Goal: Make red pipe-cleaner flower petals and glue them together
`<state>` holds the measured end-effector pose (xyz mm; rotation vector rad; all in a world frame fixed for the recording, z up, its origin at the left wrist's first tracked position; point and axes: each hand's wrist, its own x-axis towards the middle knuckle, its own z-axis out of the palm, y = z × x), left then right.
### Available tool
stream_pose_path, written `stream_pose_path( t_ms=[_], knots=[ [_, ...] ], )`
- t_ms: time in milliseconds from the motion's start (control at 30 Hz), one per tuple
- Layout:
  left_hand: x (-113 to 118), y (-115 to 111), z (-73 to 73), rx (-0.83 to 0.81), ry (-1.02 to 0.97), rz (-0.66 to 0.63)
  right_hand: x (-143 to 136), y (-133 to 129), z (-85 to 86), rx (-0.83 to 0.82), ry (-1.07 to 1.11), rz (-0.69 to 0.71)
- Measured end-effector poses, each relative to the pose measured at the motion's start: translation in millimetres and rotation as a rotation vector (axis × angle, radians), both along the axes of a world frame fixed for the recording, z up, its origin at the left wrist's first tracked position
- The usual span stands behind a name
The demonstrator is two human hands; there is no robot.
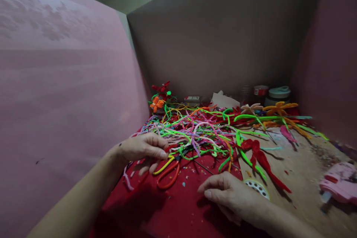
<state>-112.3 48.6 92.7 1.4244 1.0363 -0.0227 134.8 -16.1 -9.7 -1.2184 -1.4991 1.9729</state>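
My left hand (152, 150) hovers at the near left edge of a heap of coloured pipe cleaners (195, 130), thumb and forefinger drawn together. A fuzzy red pipe cleaner (172, 147) shows at those fingertips and appears to be in the pinch; its other parts blend into the red cloth. Just under and right of this hand lie cutters (169, 174) with one red and one yellow handle, jaws partly under the heap. My right hand (231, 195) is over the cloth's right side, fingers loosely curved and apart, nothing visible in them. Beside it lies a white, yellow-rimmed spool (256, 189).
Red cloth (184, 208) with scattered scraps covers the left of the board (304, 189). A twisted red piece (259, 160) and a pink glue gun (340, 182) lie right. Pipe-cleaner flowers (157, 104) and a lidded container (279, 95) stand behind. A pink wall (69, 119) borders the left.
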Motion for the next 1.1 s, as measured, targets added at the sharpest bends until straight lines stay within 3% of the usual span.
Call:
stream_pose_path(
  t_ms=[100,167,267,400,500,600,667,767,933,1100],
  knots=[
    [-5.2,-12.5,-17.7,-0.222,0.122,-0.206,-1.5,-0.6,5.2,-0.015,-0.022,-0.006],
    [-6.2,-11.5,-25.5,-0.221,0.186,-0.266,-2.6,-0.7,7.0,-0.017,-0.035,-0.003],
    [-0.9,18.3,-29.7,0.138,0.134,-0.061,-3.8,-0.8,7.4,-0.022,-0.023,-0.001],
    [16.6,102.4,-36.9,0.676,0.135,0.361,-3.0,-1.8,3.0,-0.030,0.003,-0.045],
    [27.3,160.0,-50.6,0.802,0.177,0.519,-1.1,-1.5,-8.5,0.030,0.044,-0.057],
    [28.7,190.2,-62.8,0.851,0.185,0.624,0.5,0.7,-24.3,0.069,0.093,-0.093],
    [24.5,197.5,-64.7,0.870,0.160,0.676,1.3,2.3,-31.9,0.066,0.078,-0.069],
    [15.9,197.8,-56.1,0.899,0.075,0.738,1.9,3.5,-33.7,0.047,0.044,-0.018],
    [16.6,182.4,-28.2,0.993,-0.241,0.848,0.4,1.6,-19.4,0.036,0.042,-0.072],
    [40.3,153.2,-9.6,0.982,-0.526,0.828,-2.4,0.1,-2.4,0.000,0.015,-0.071]
  ],
)
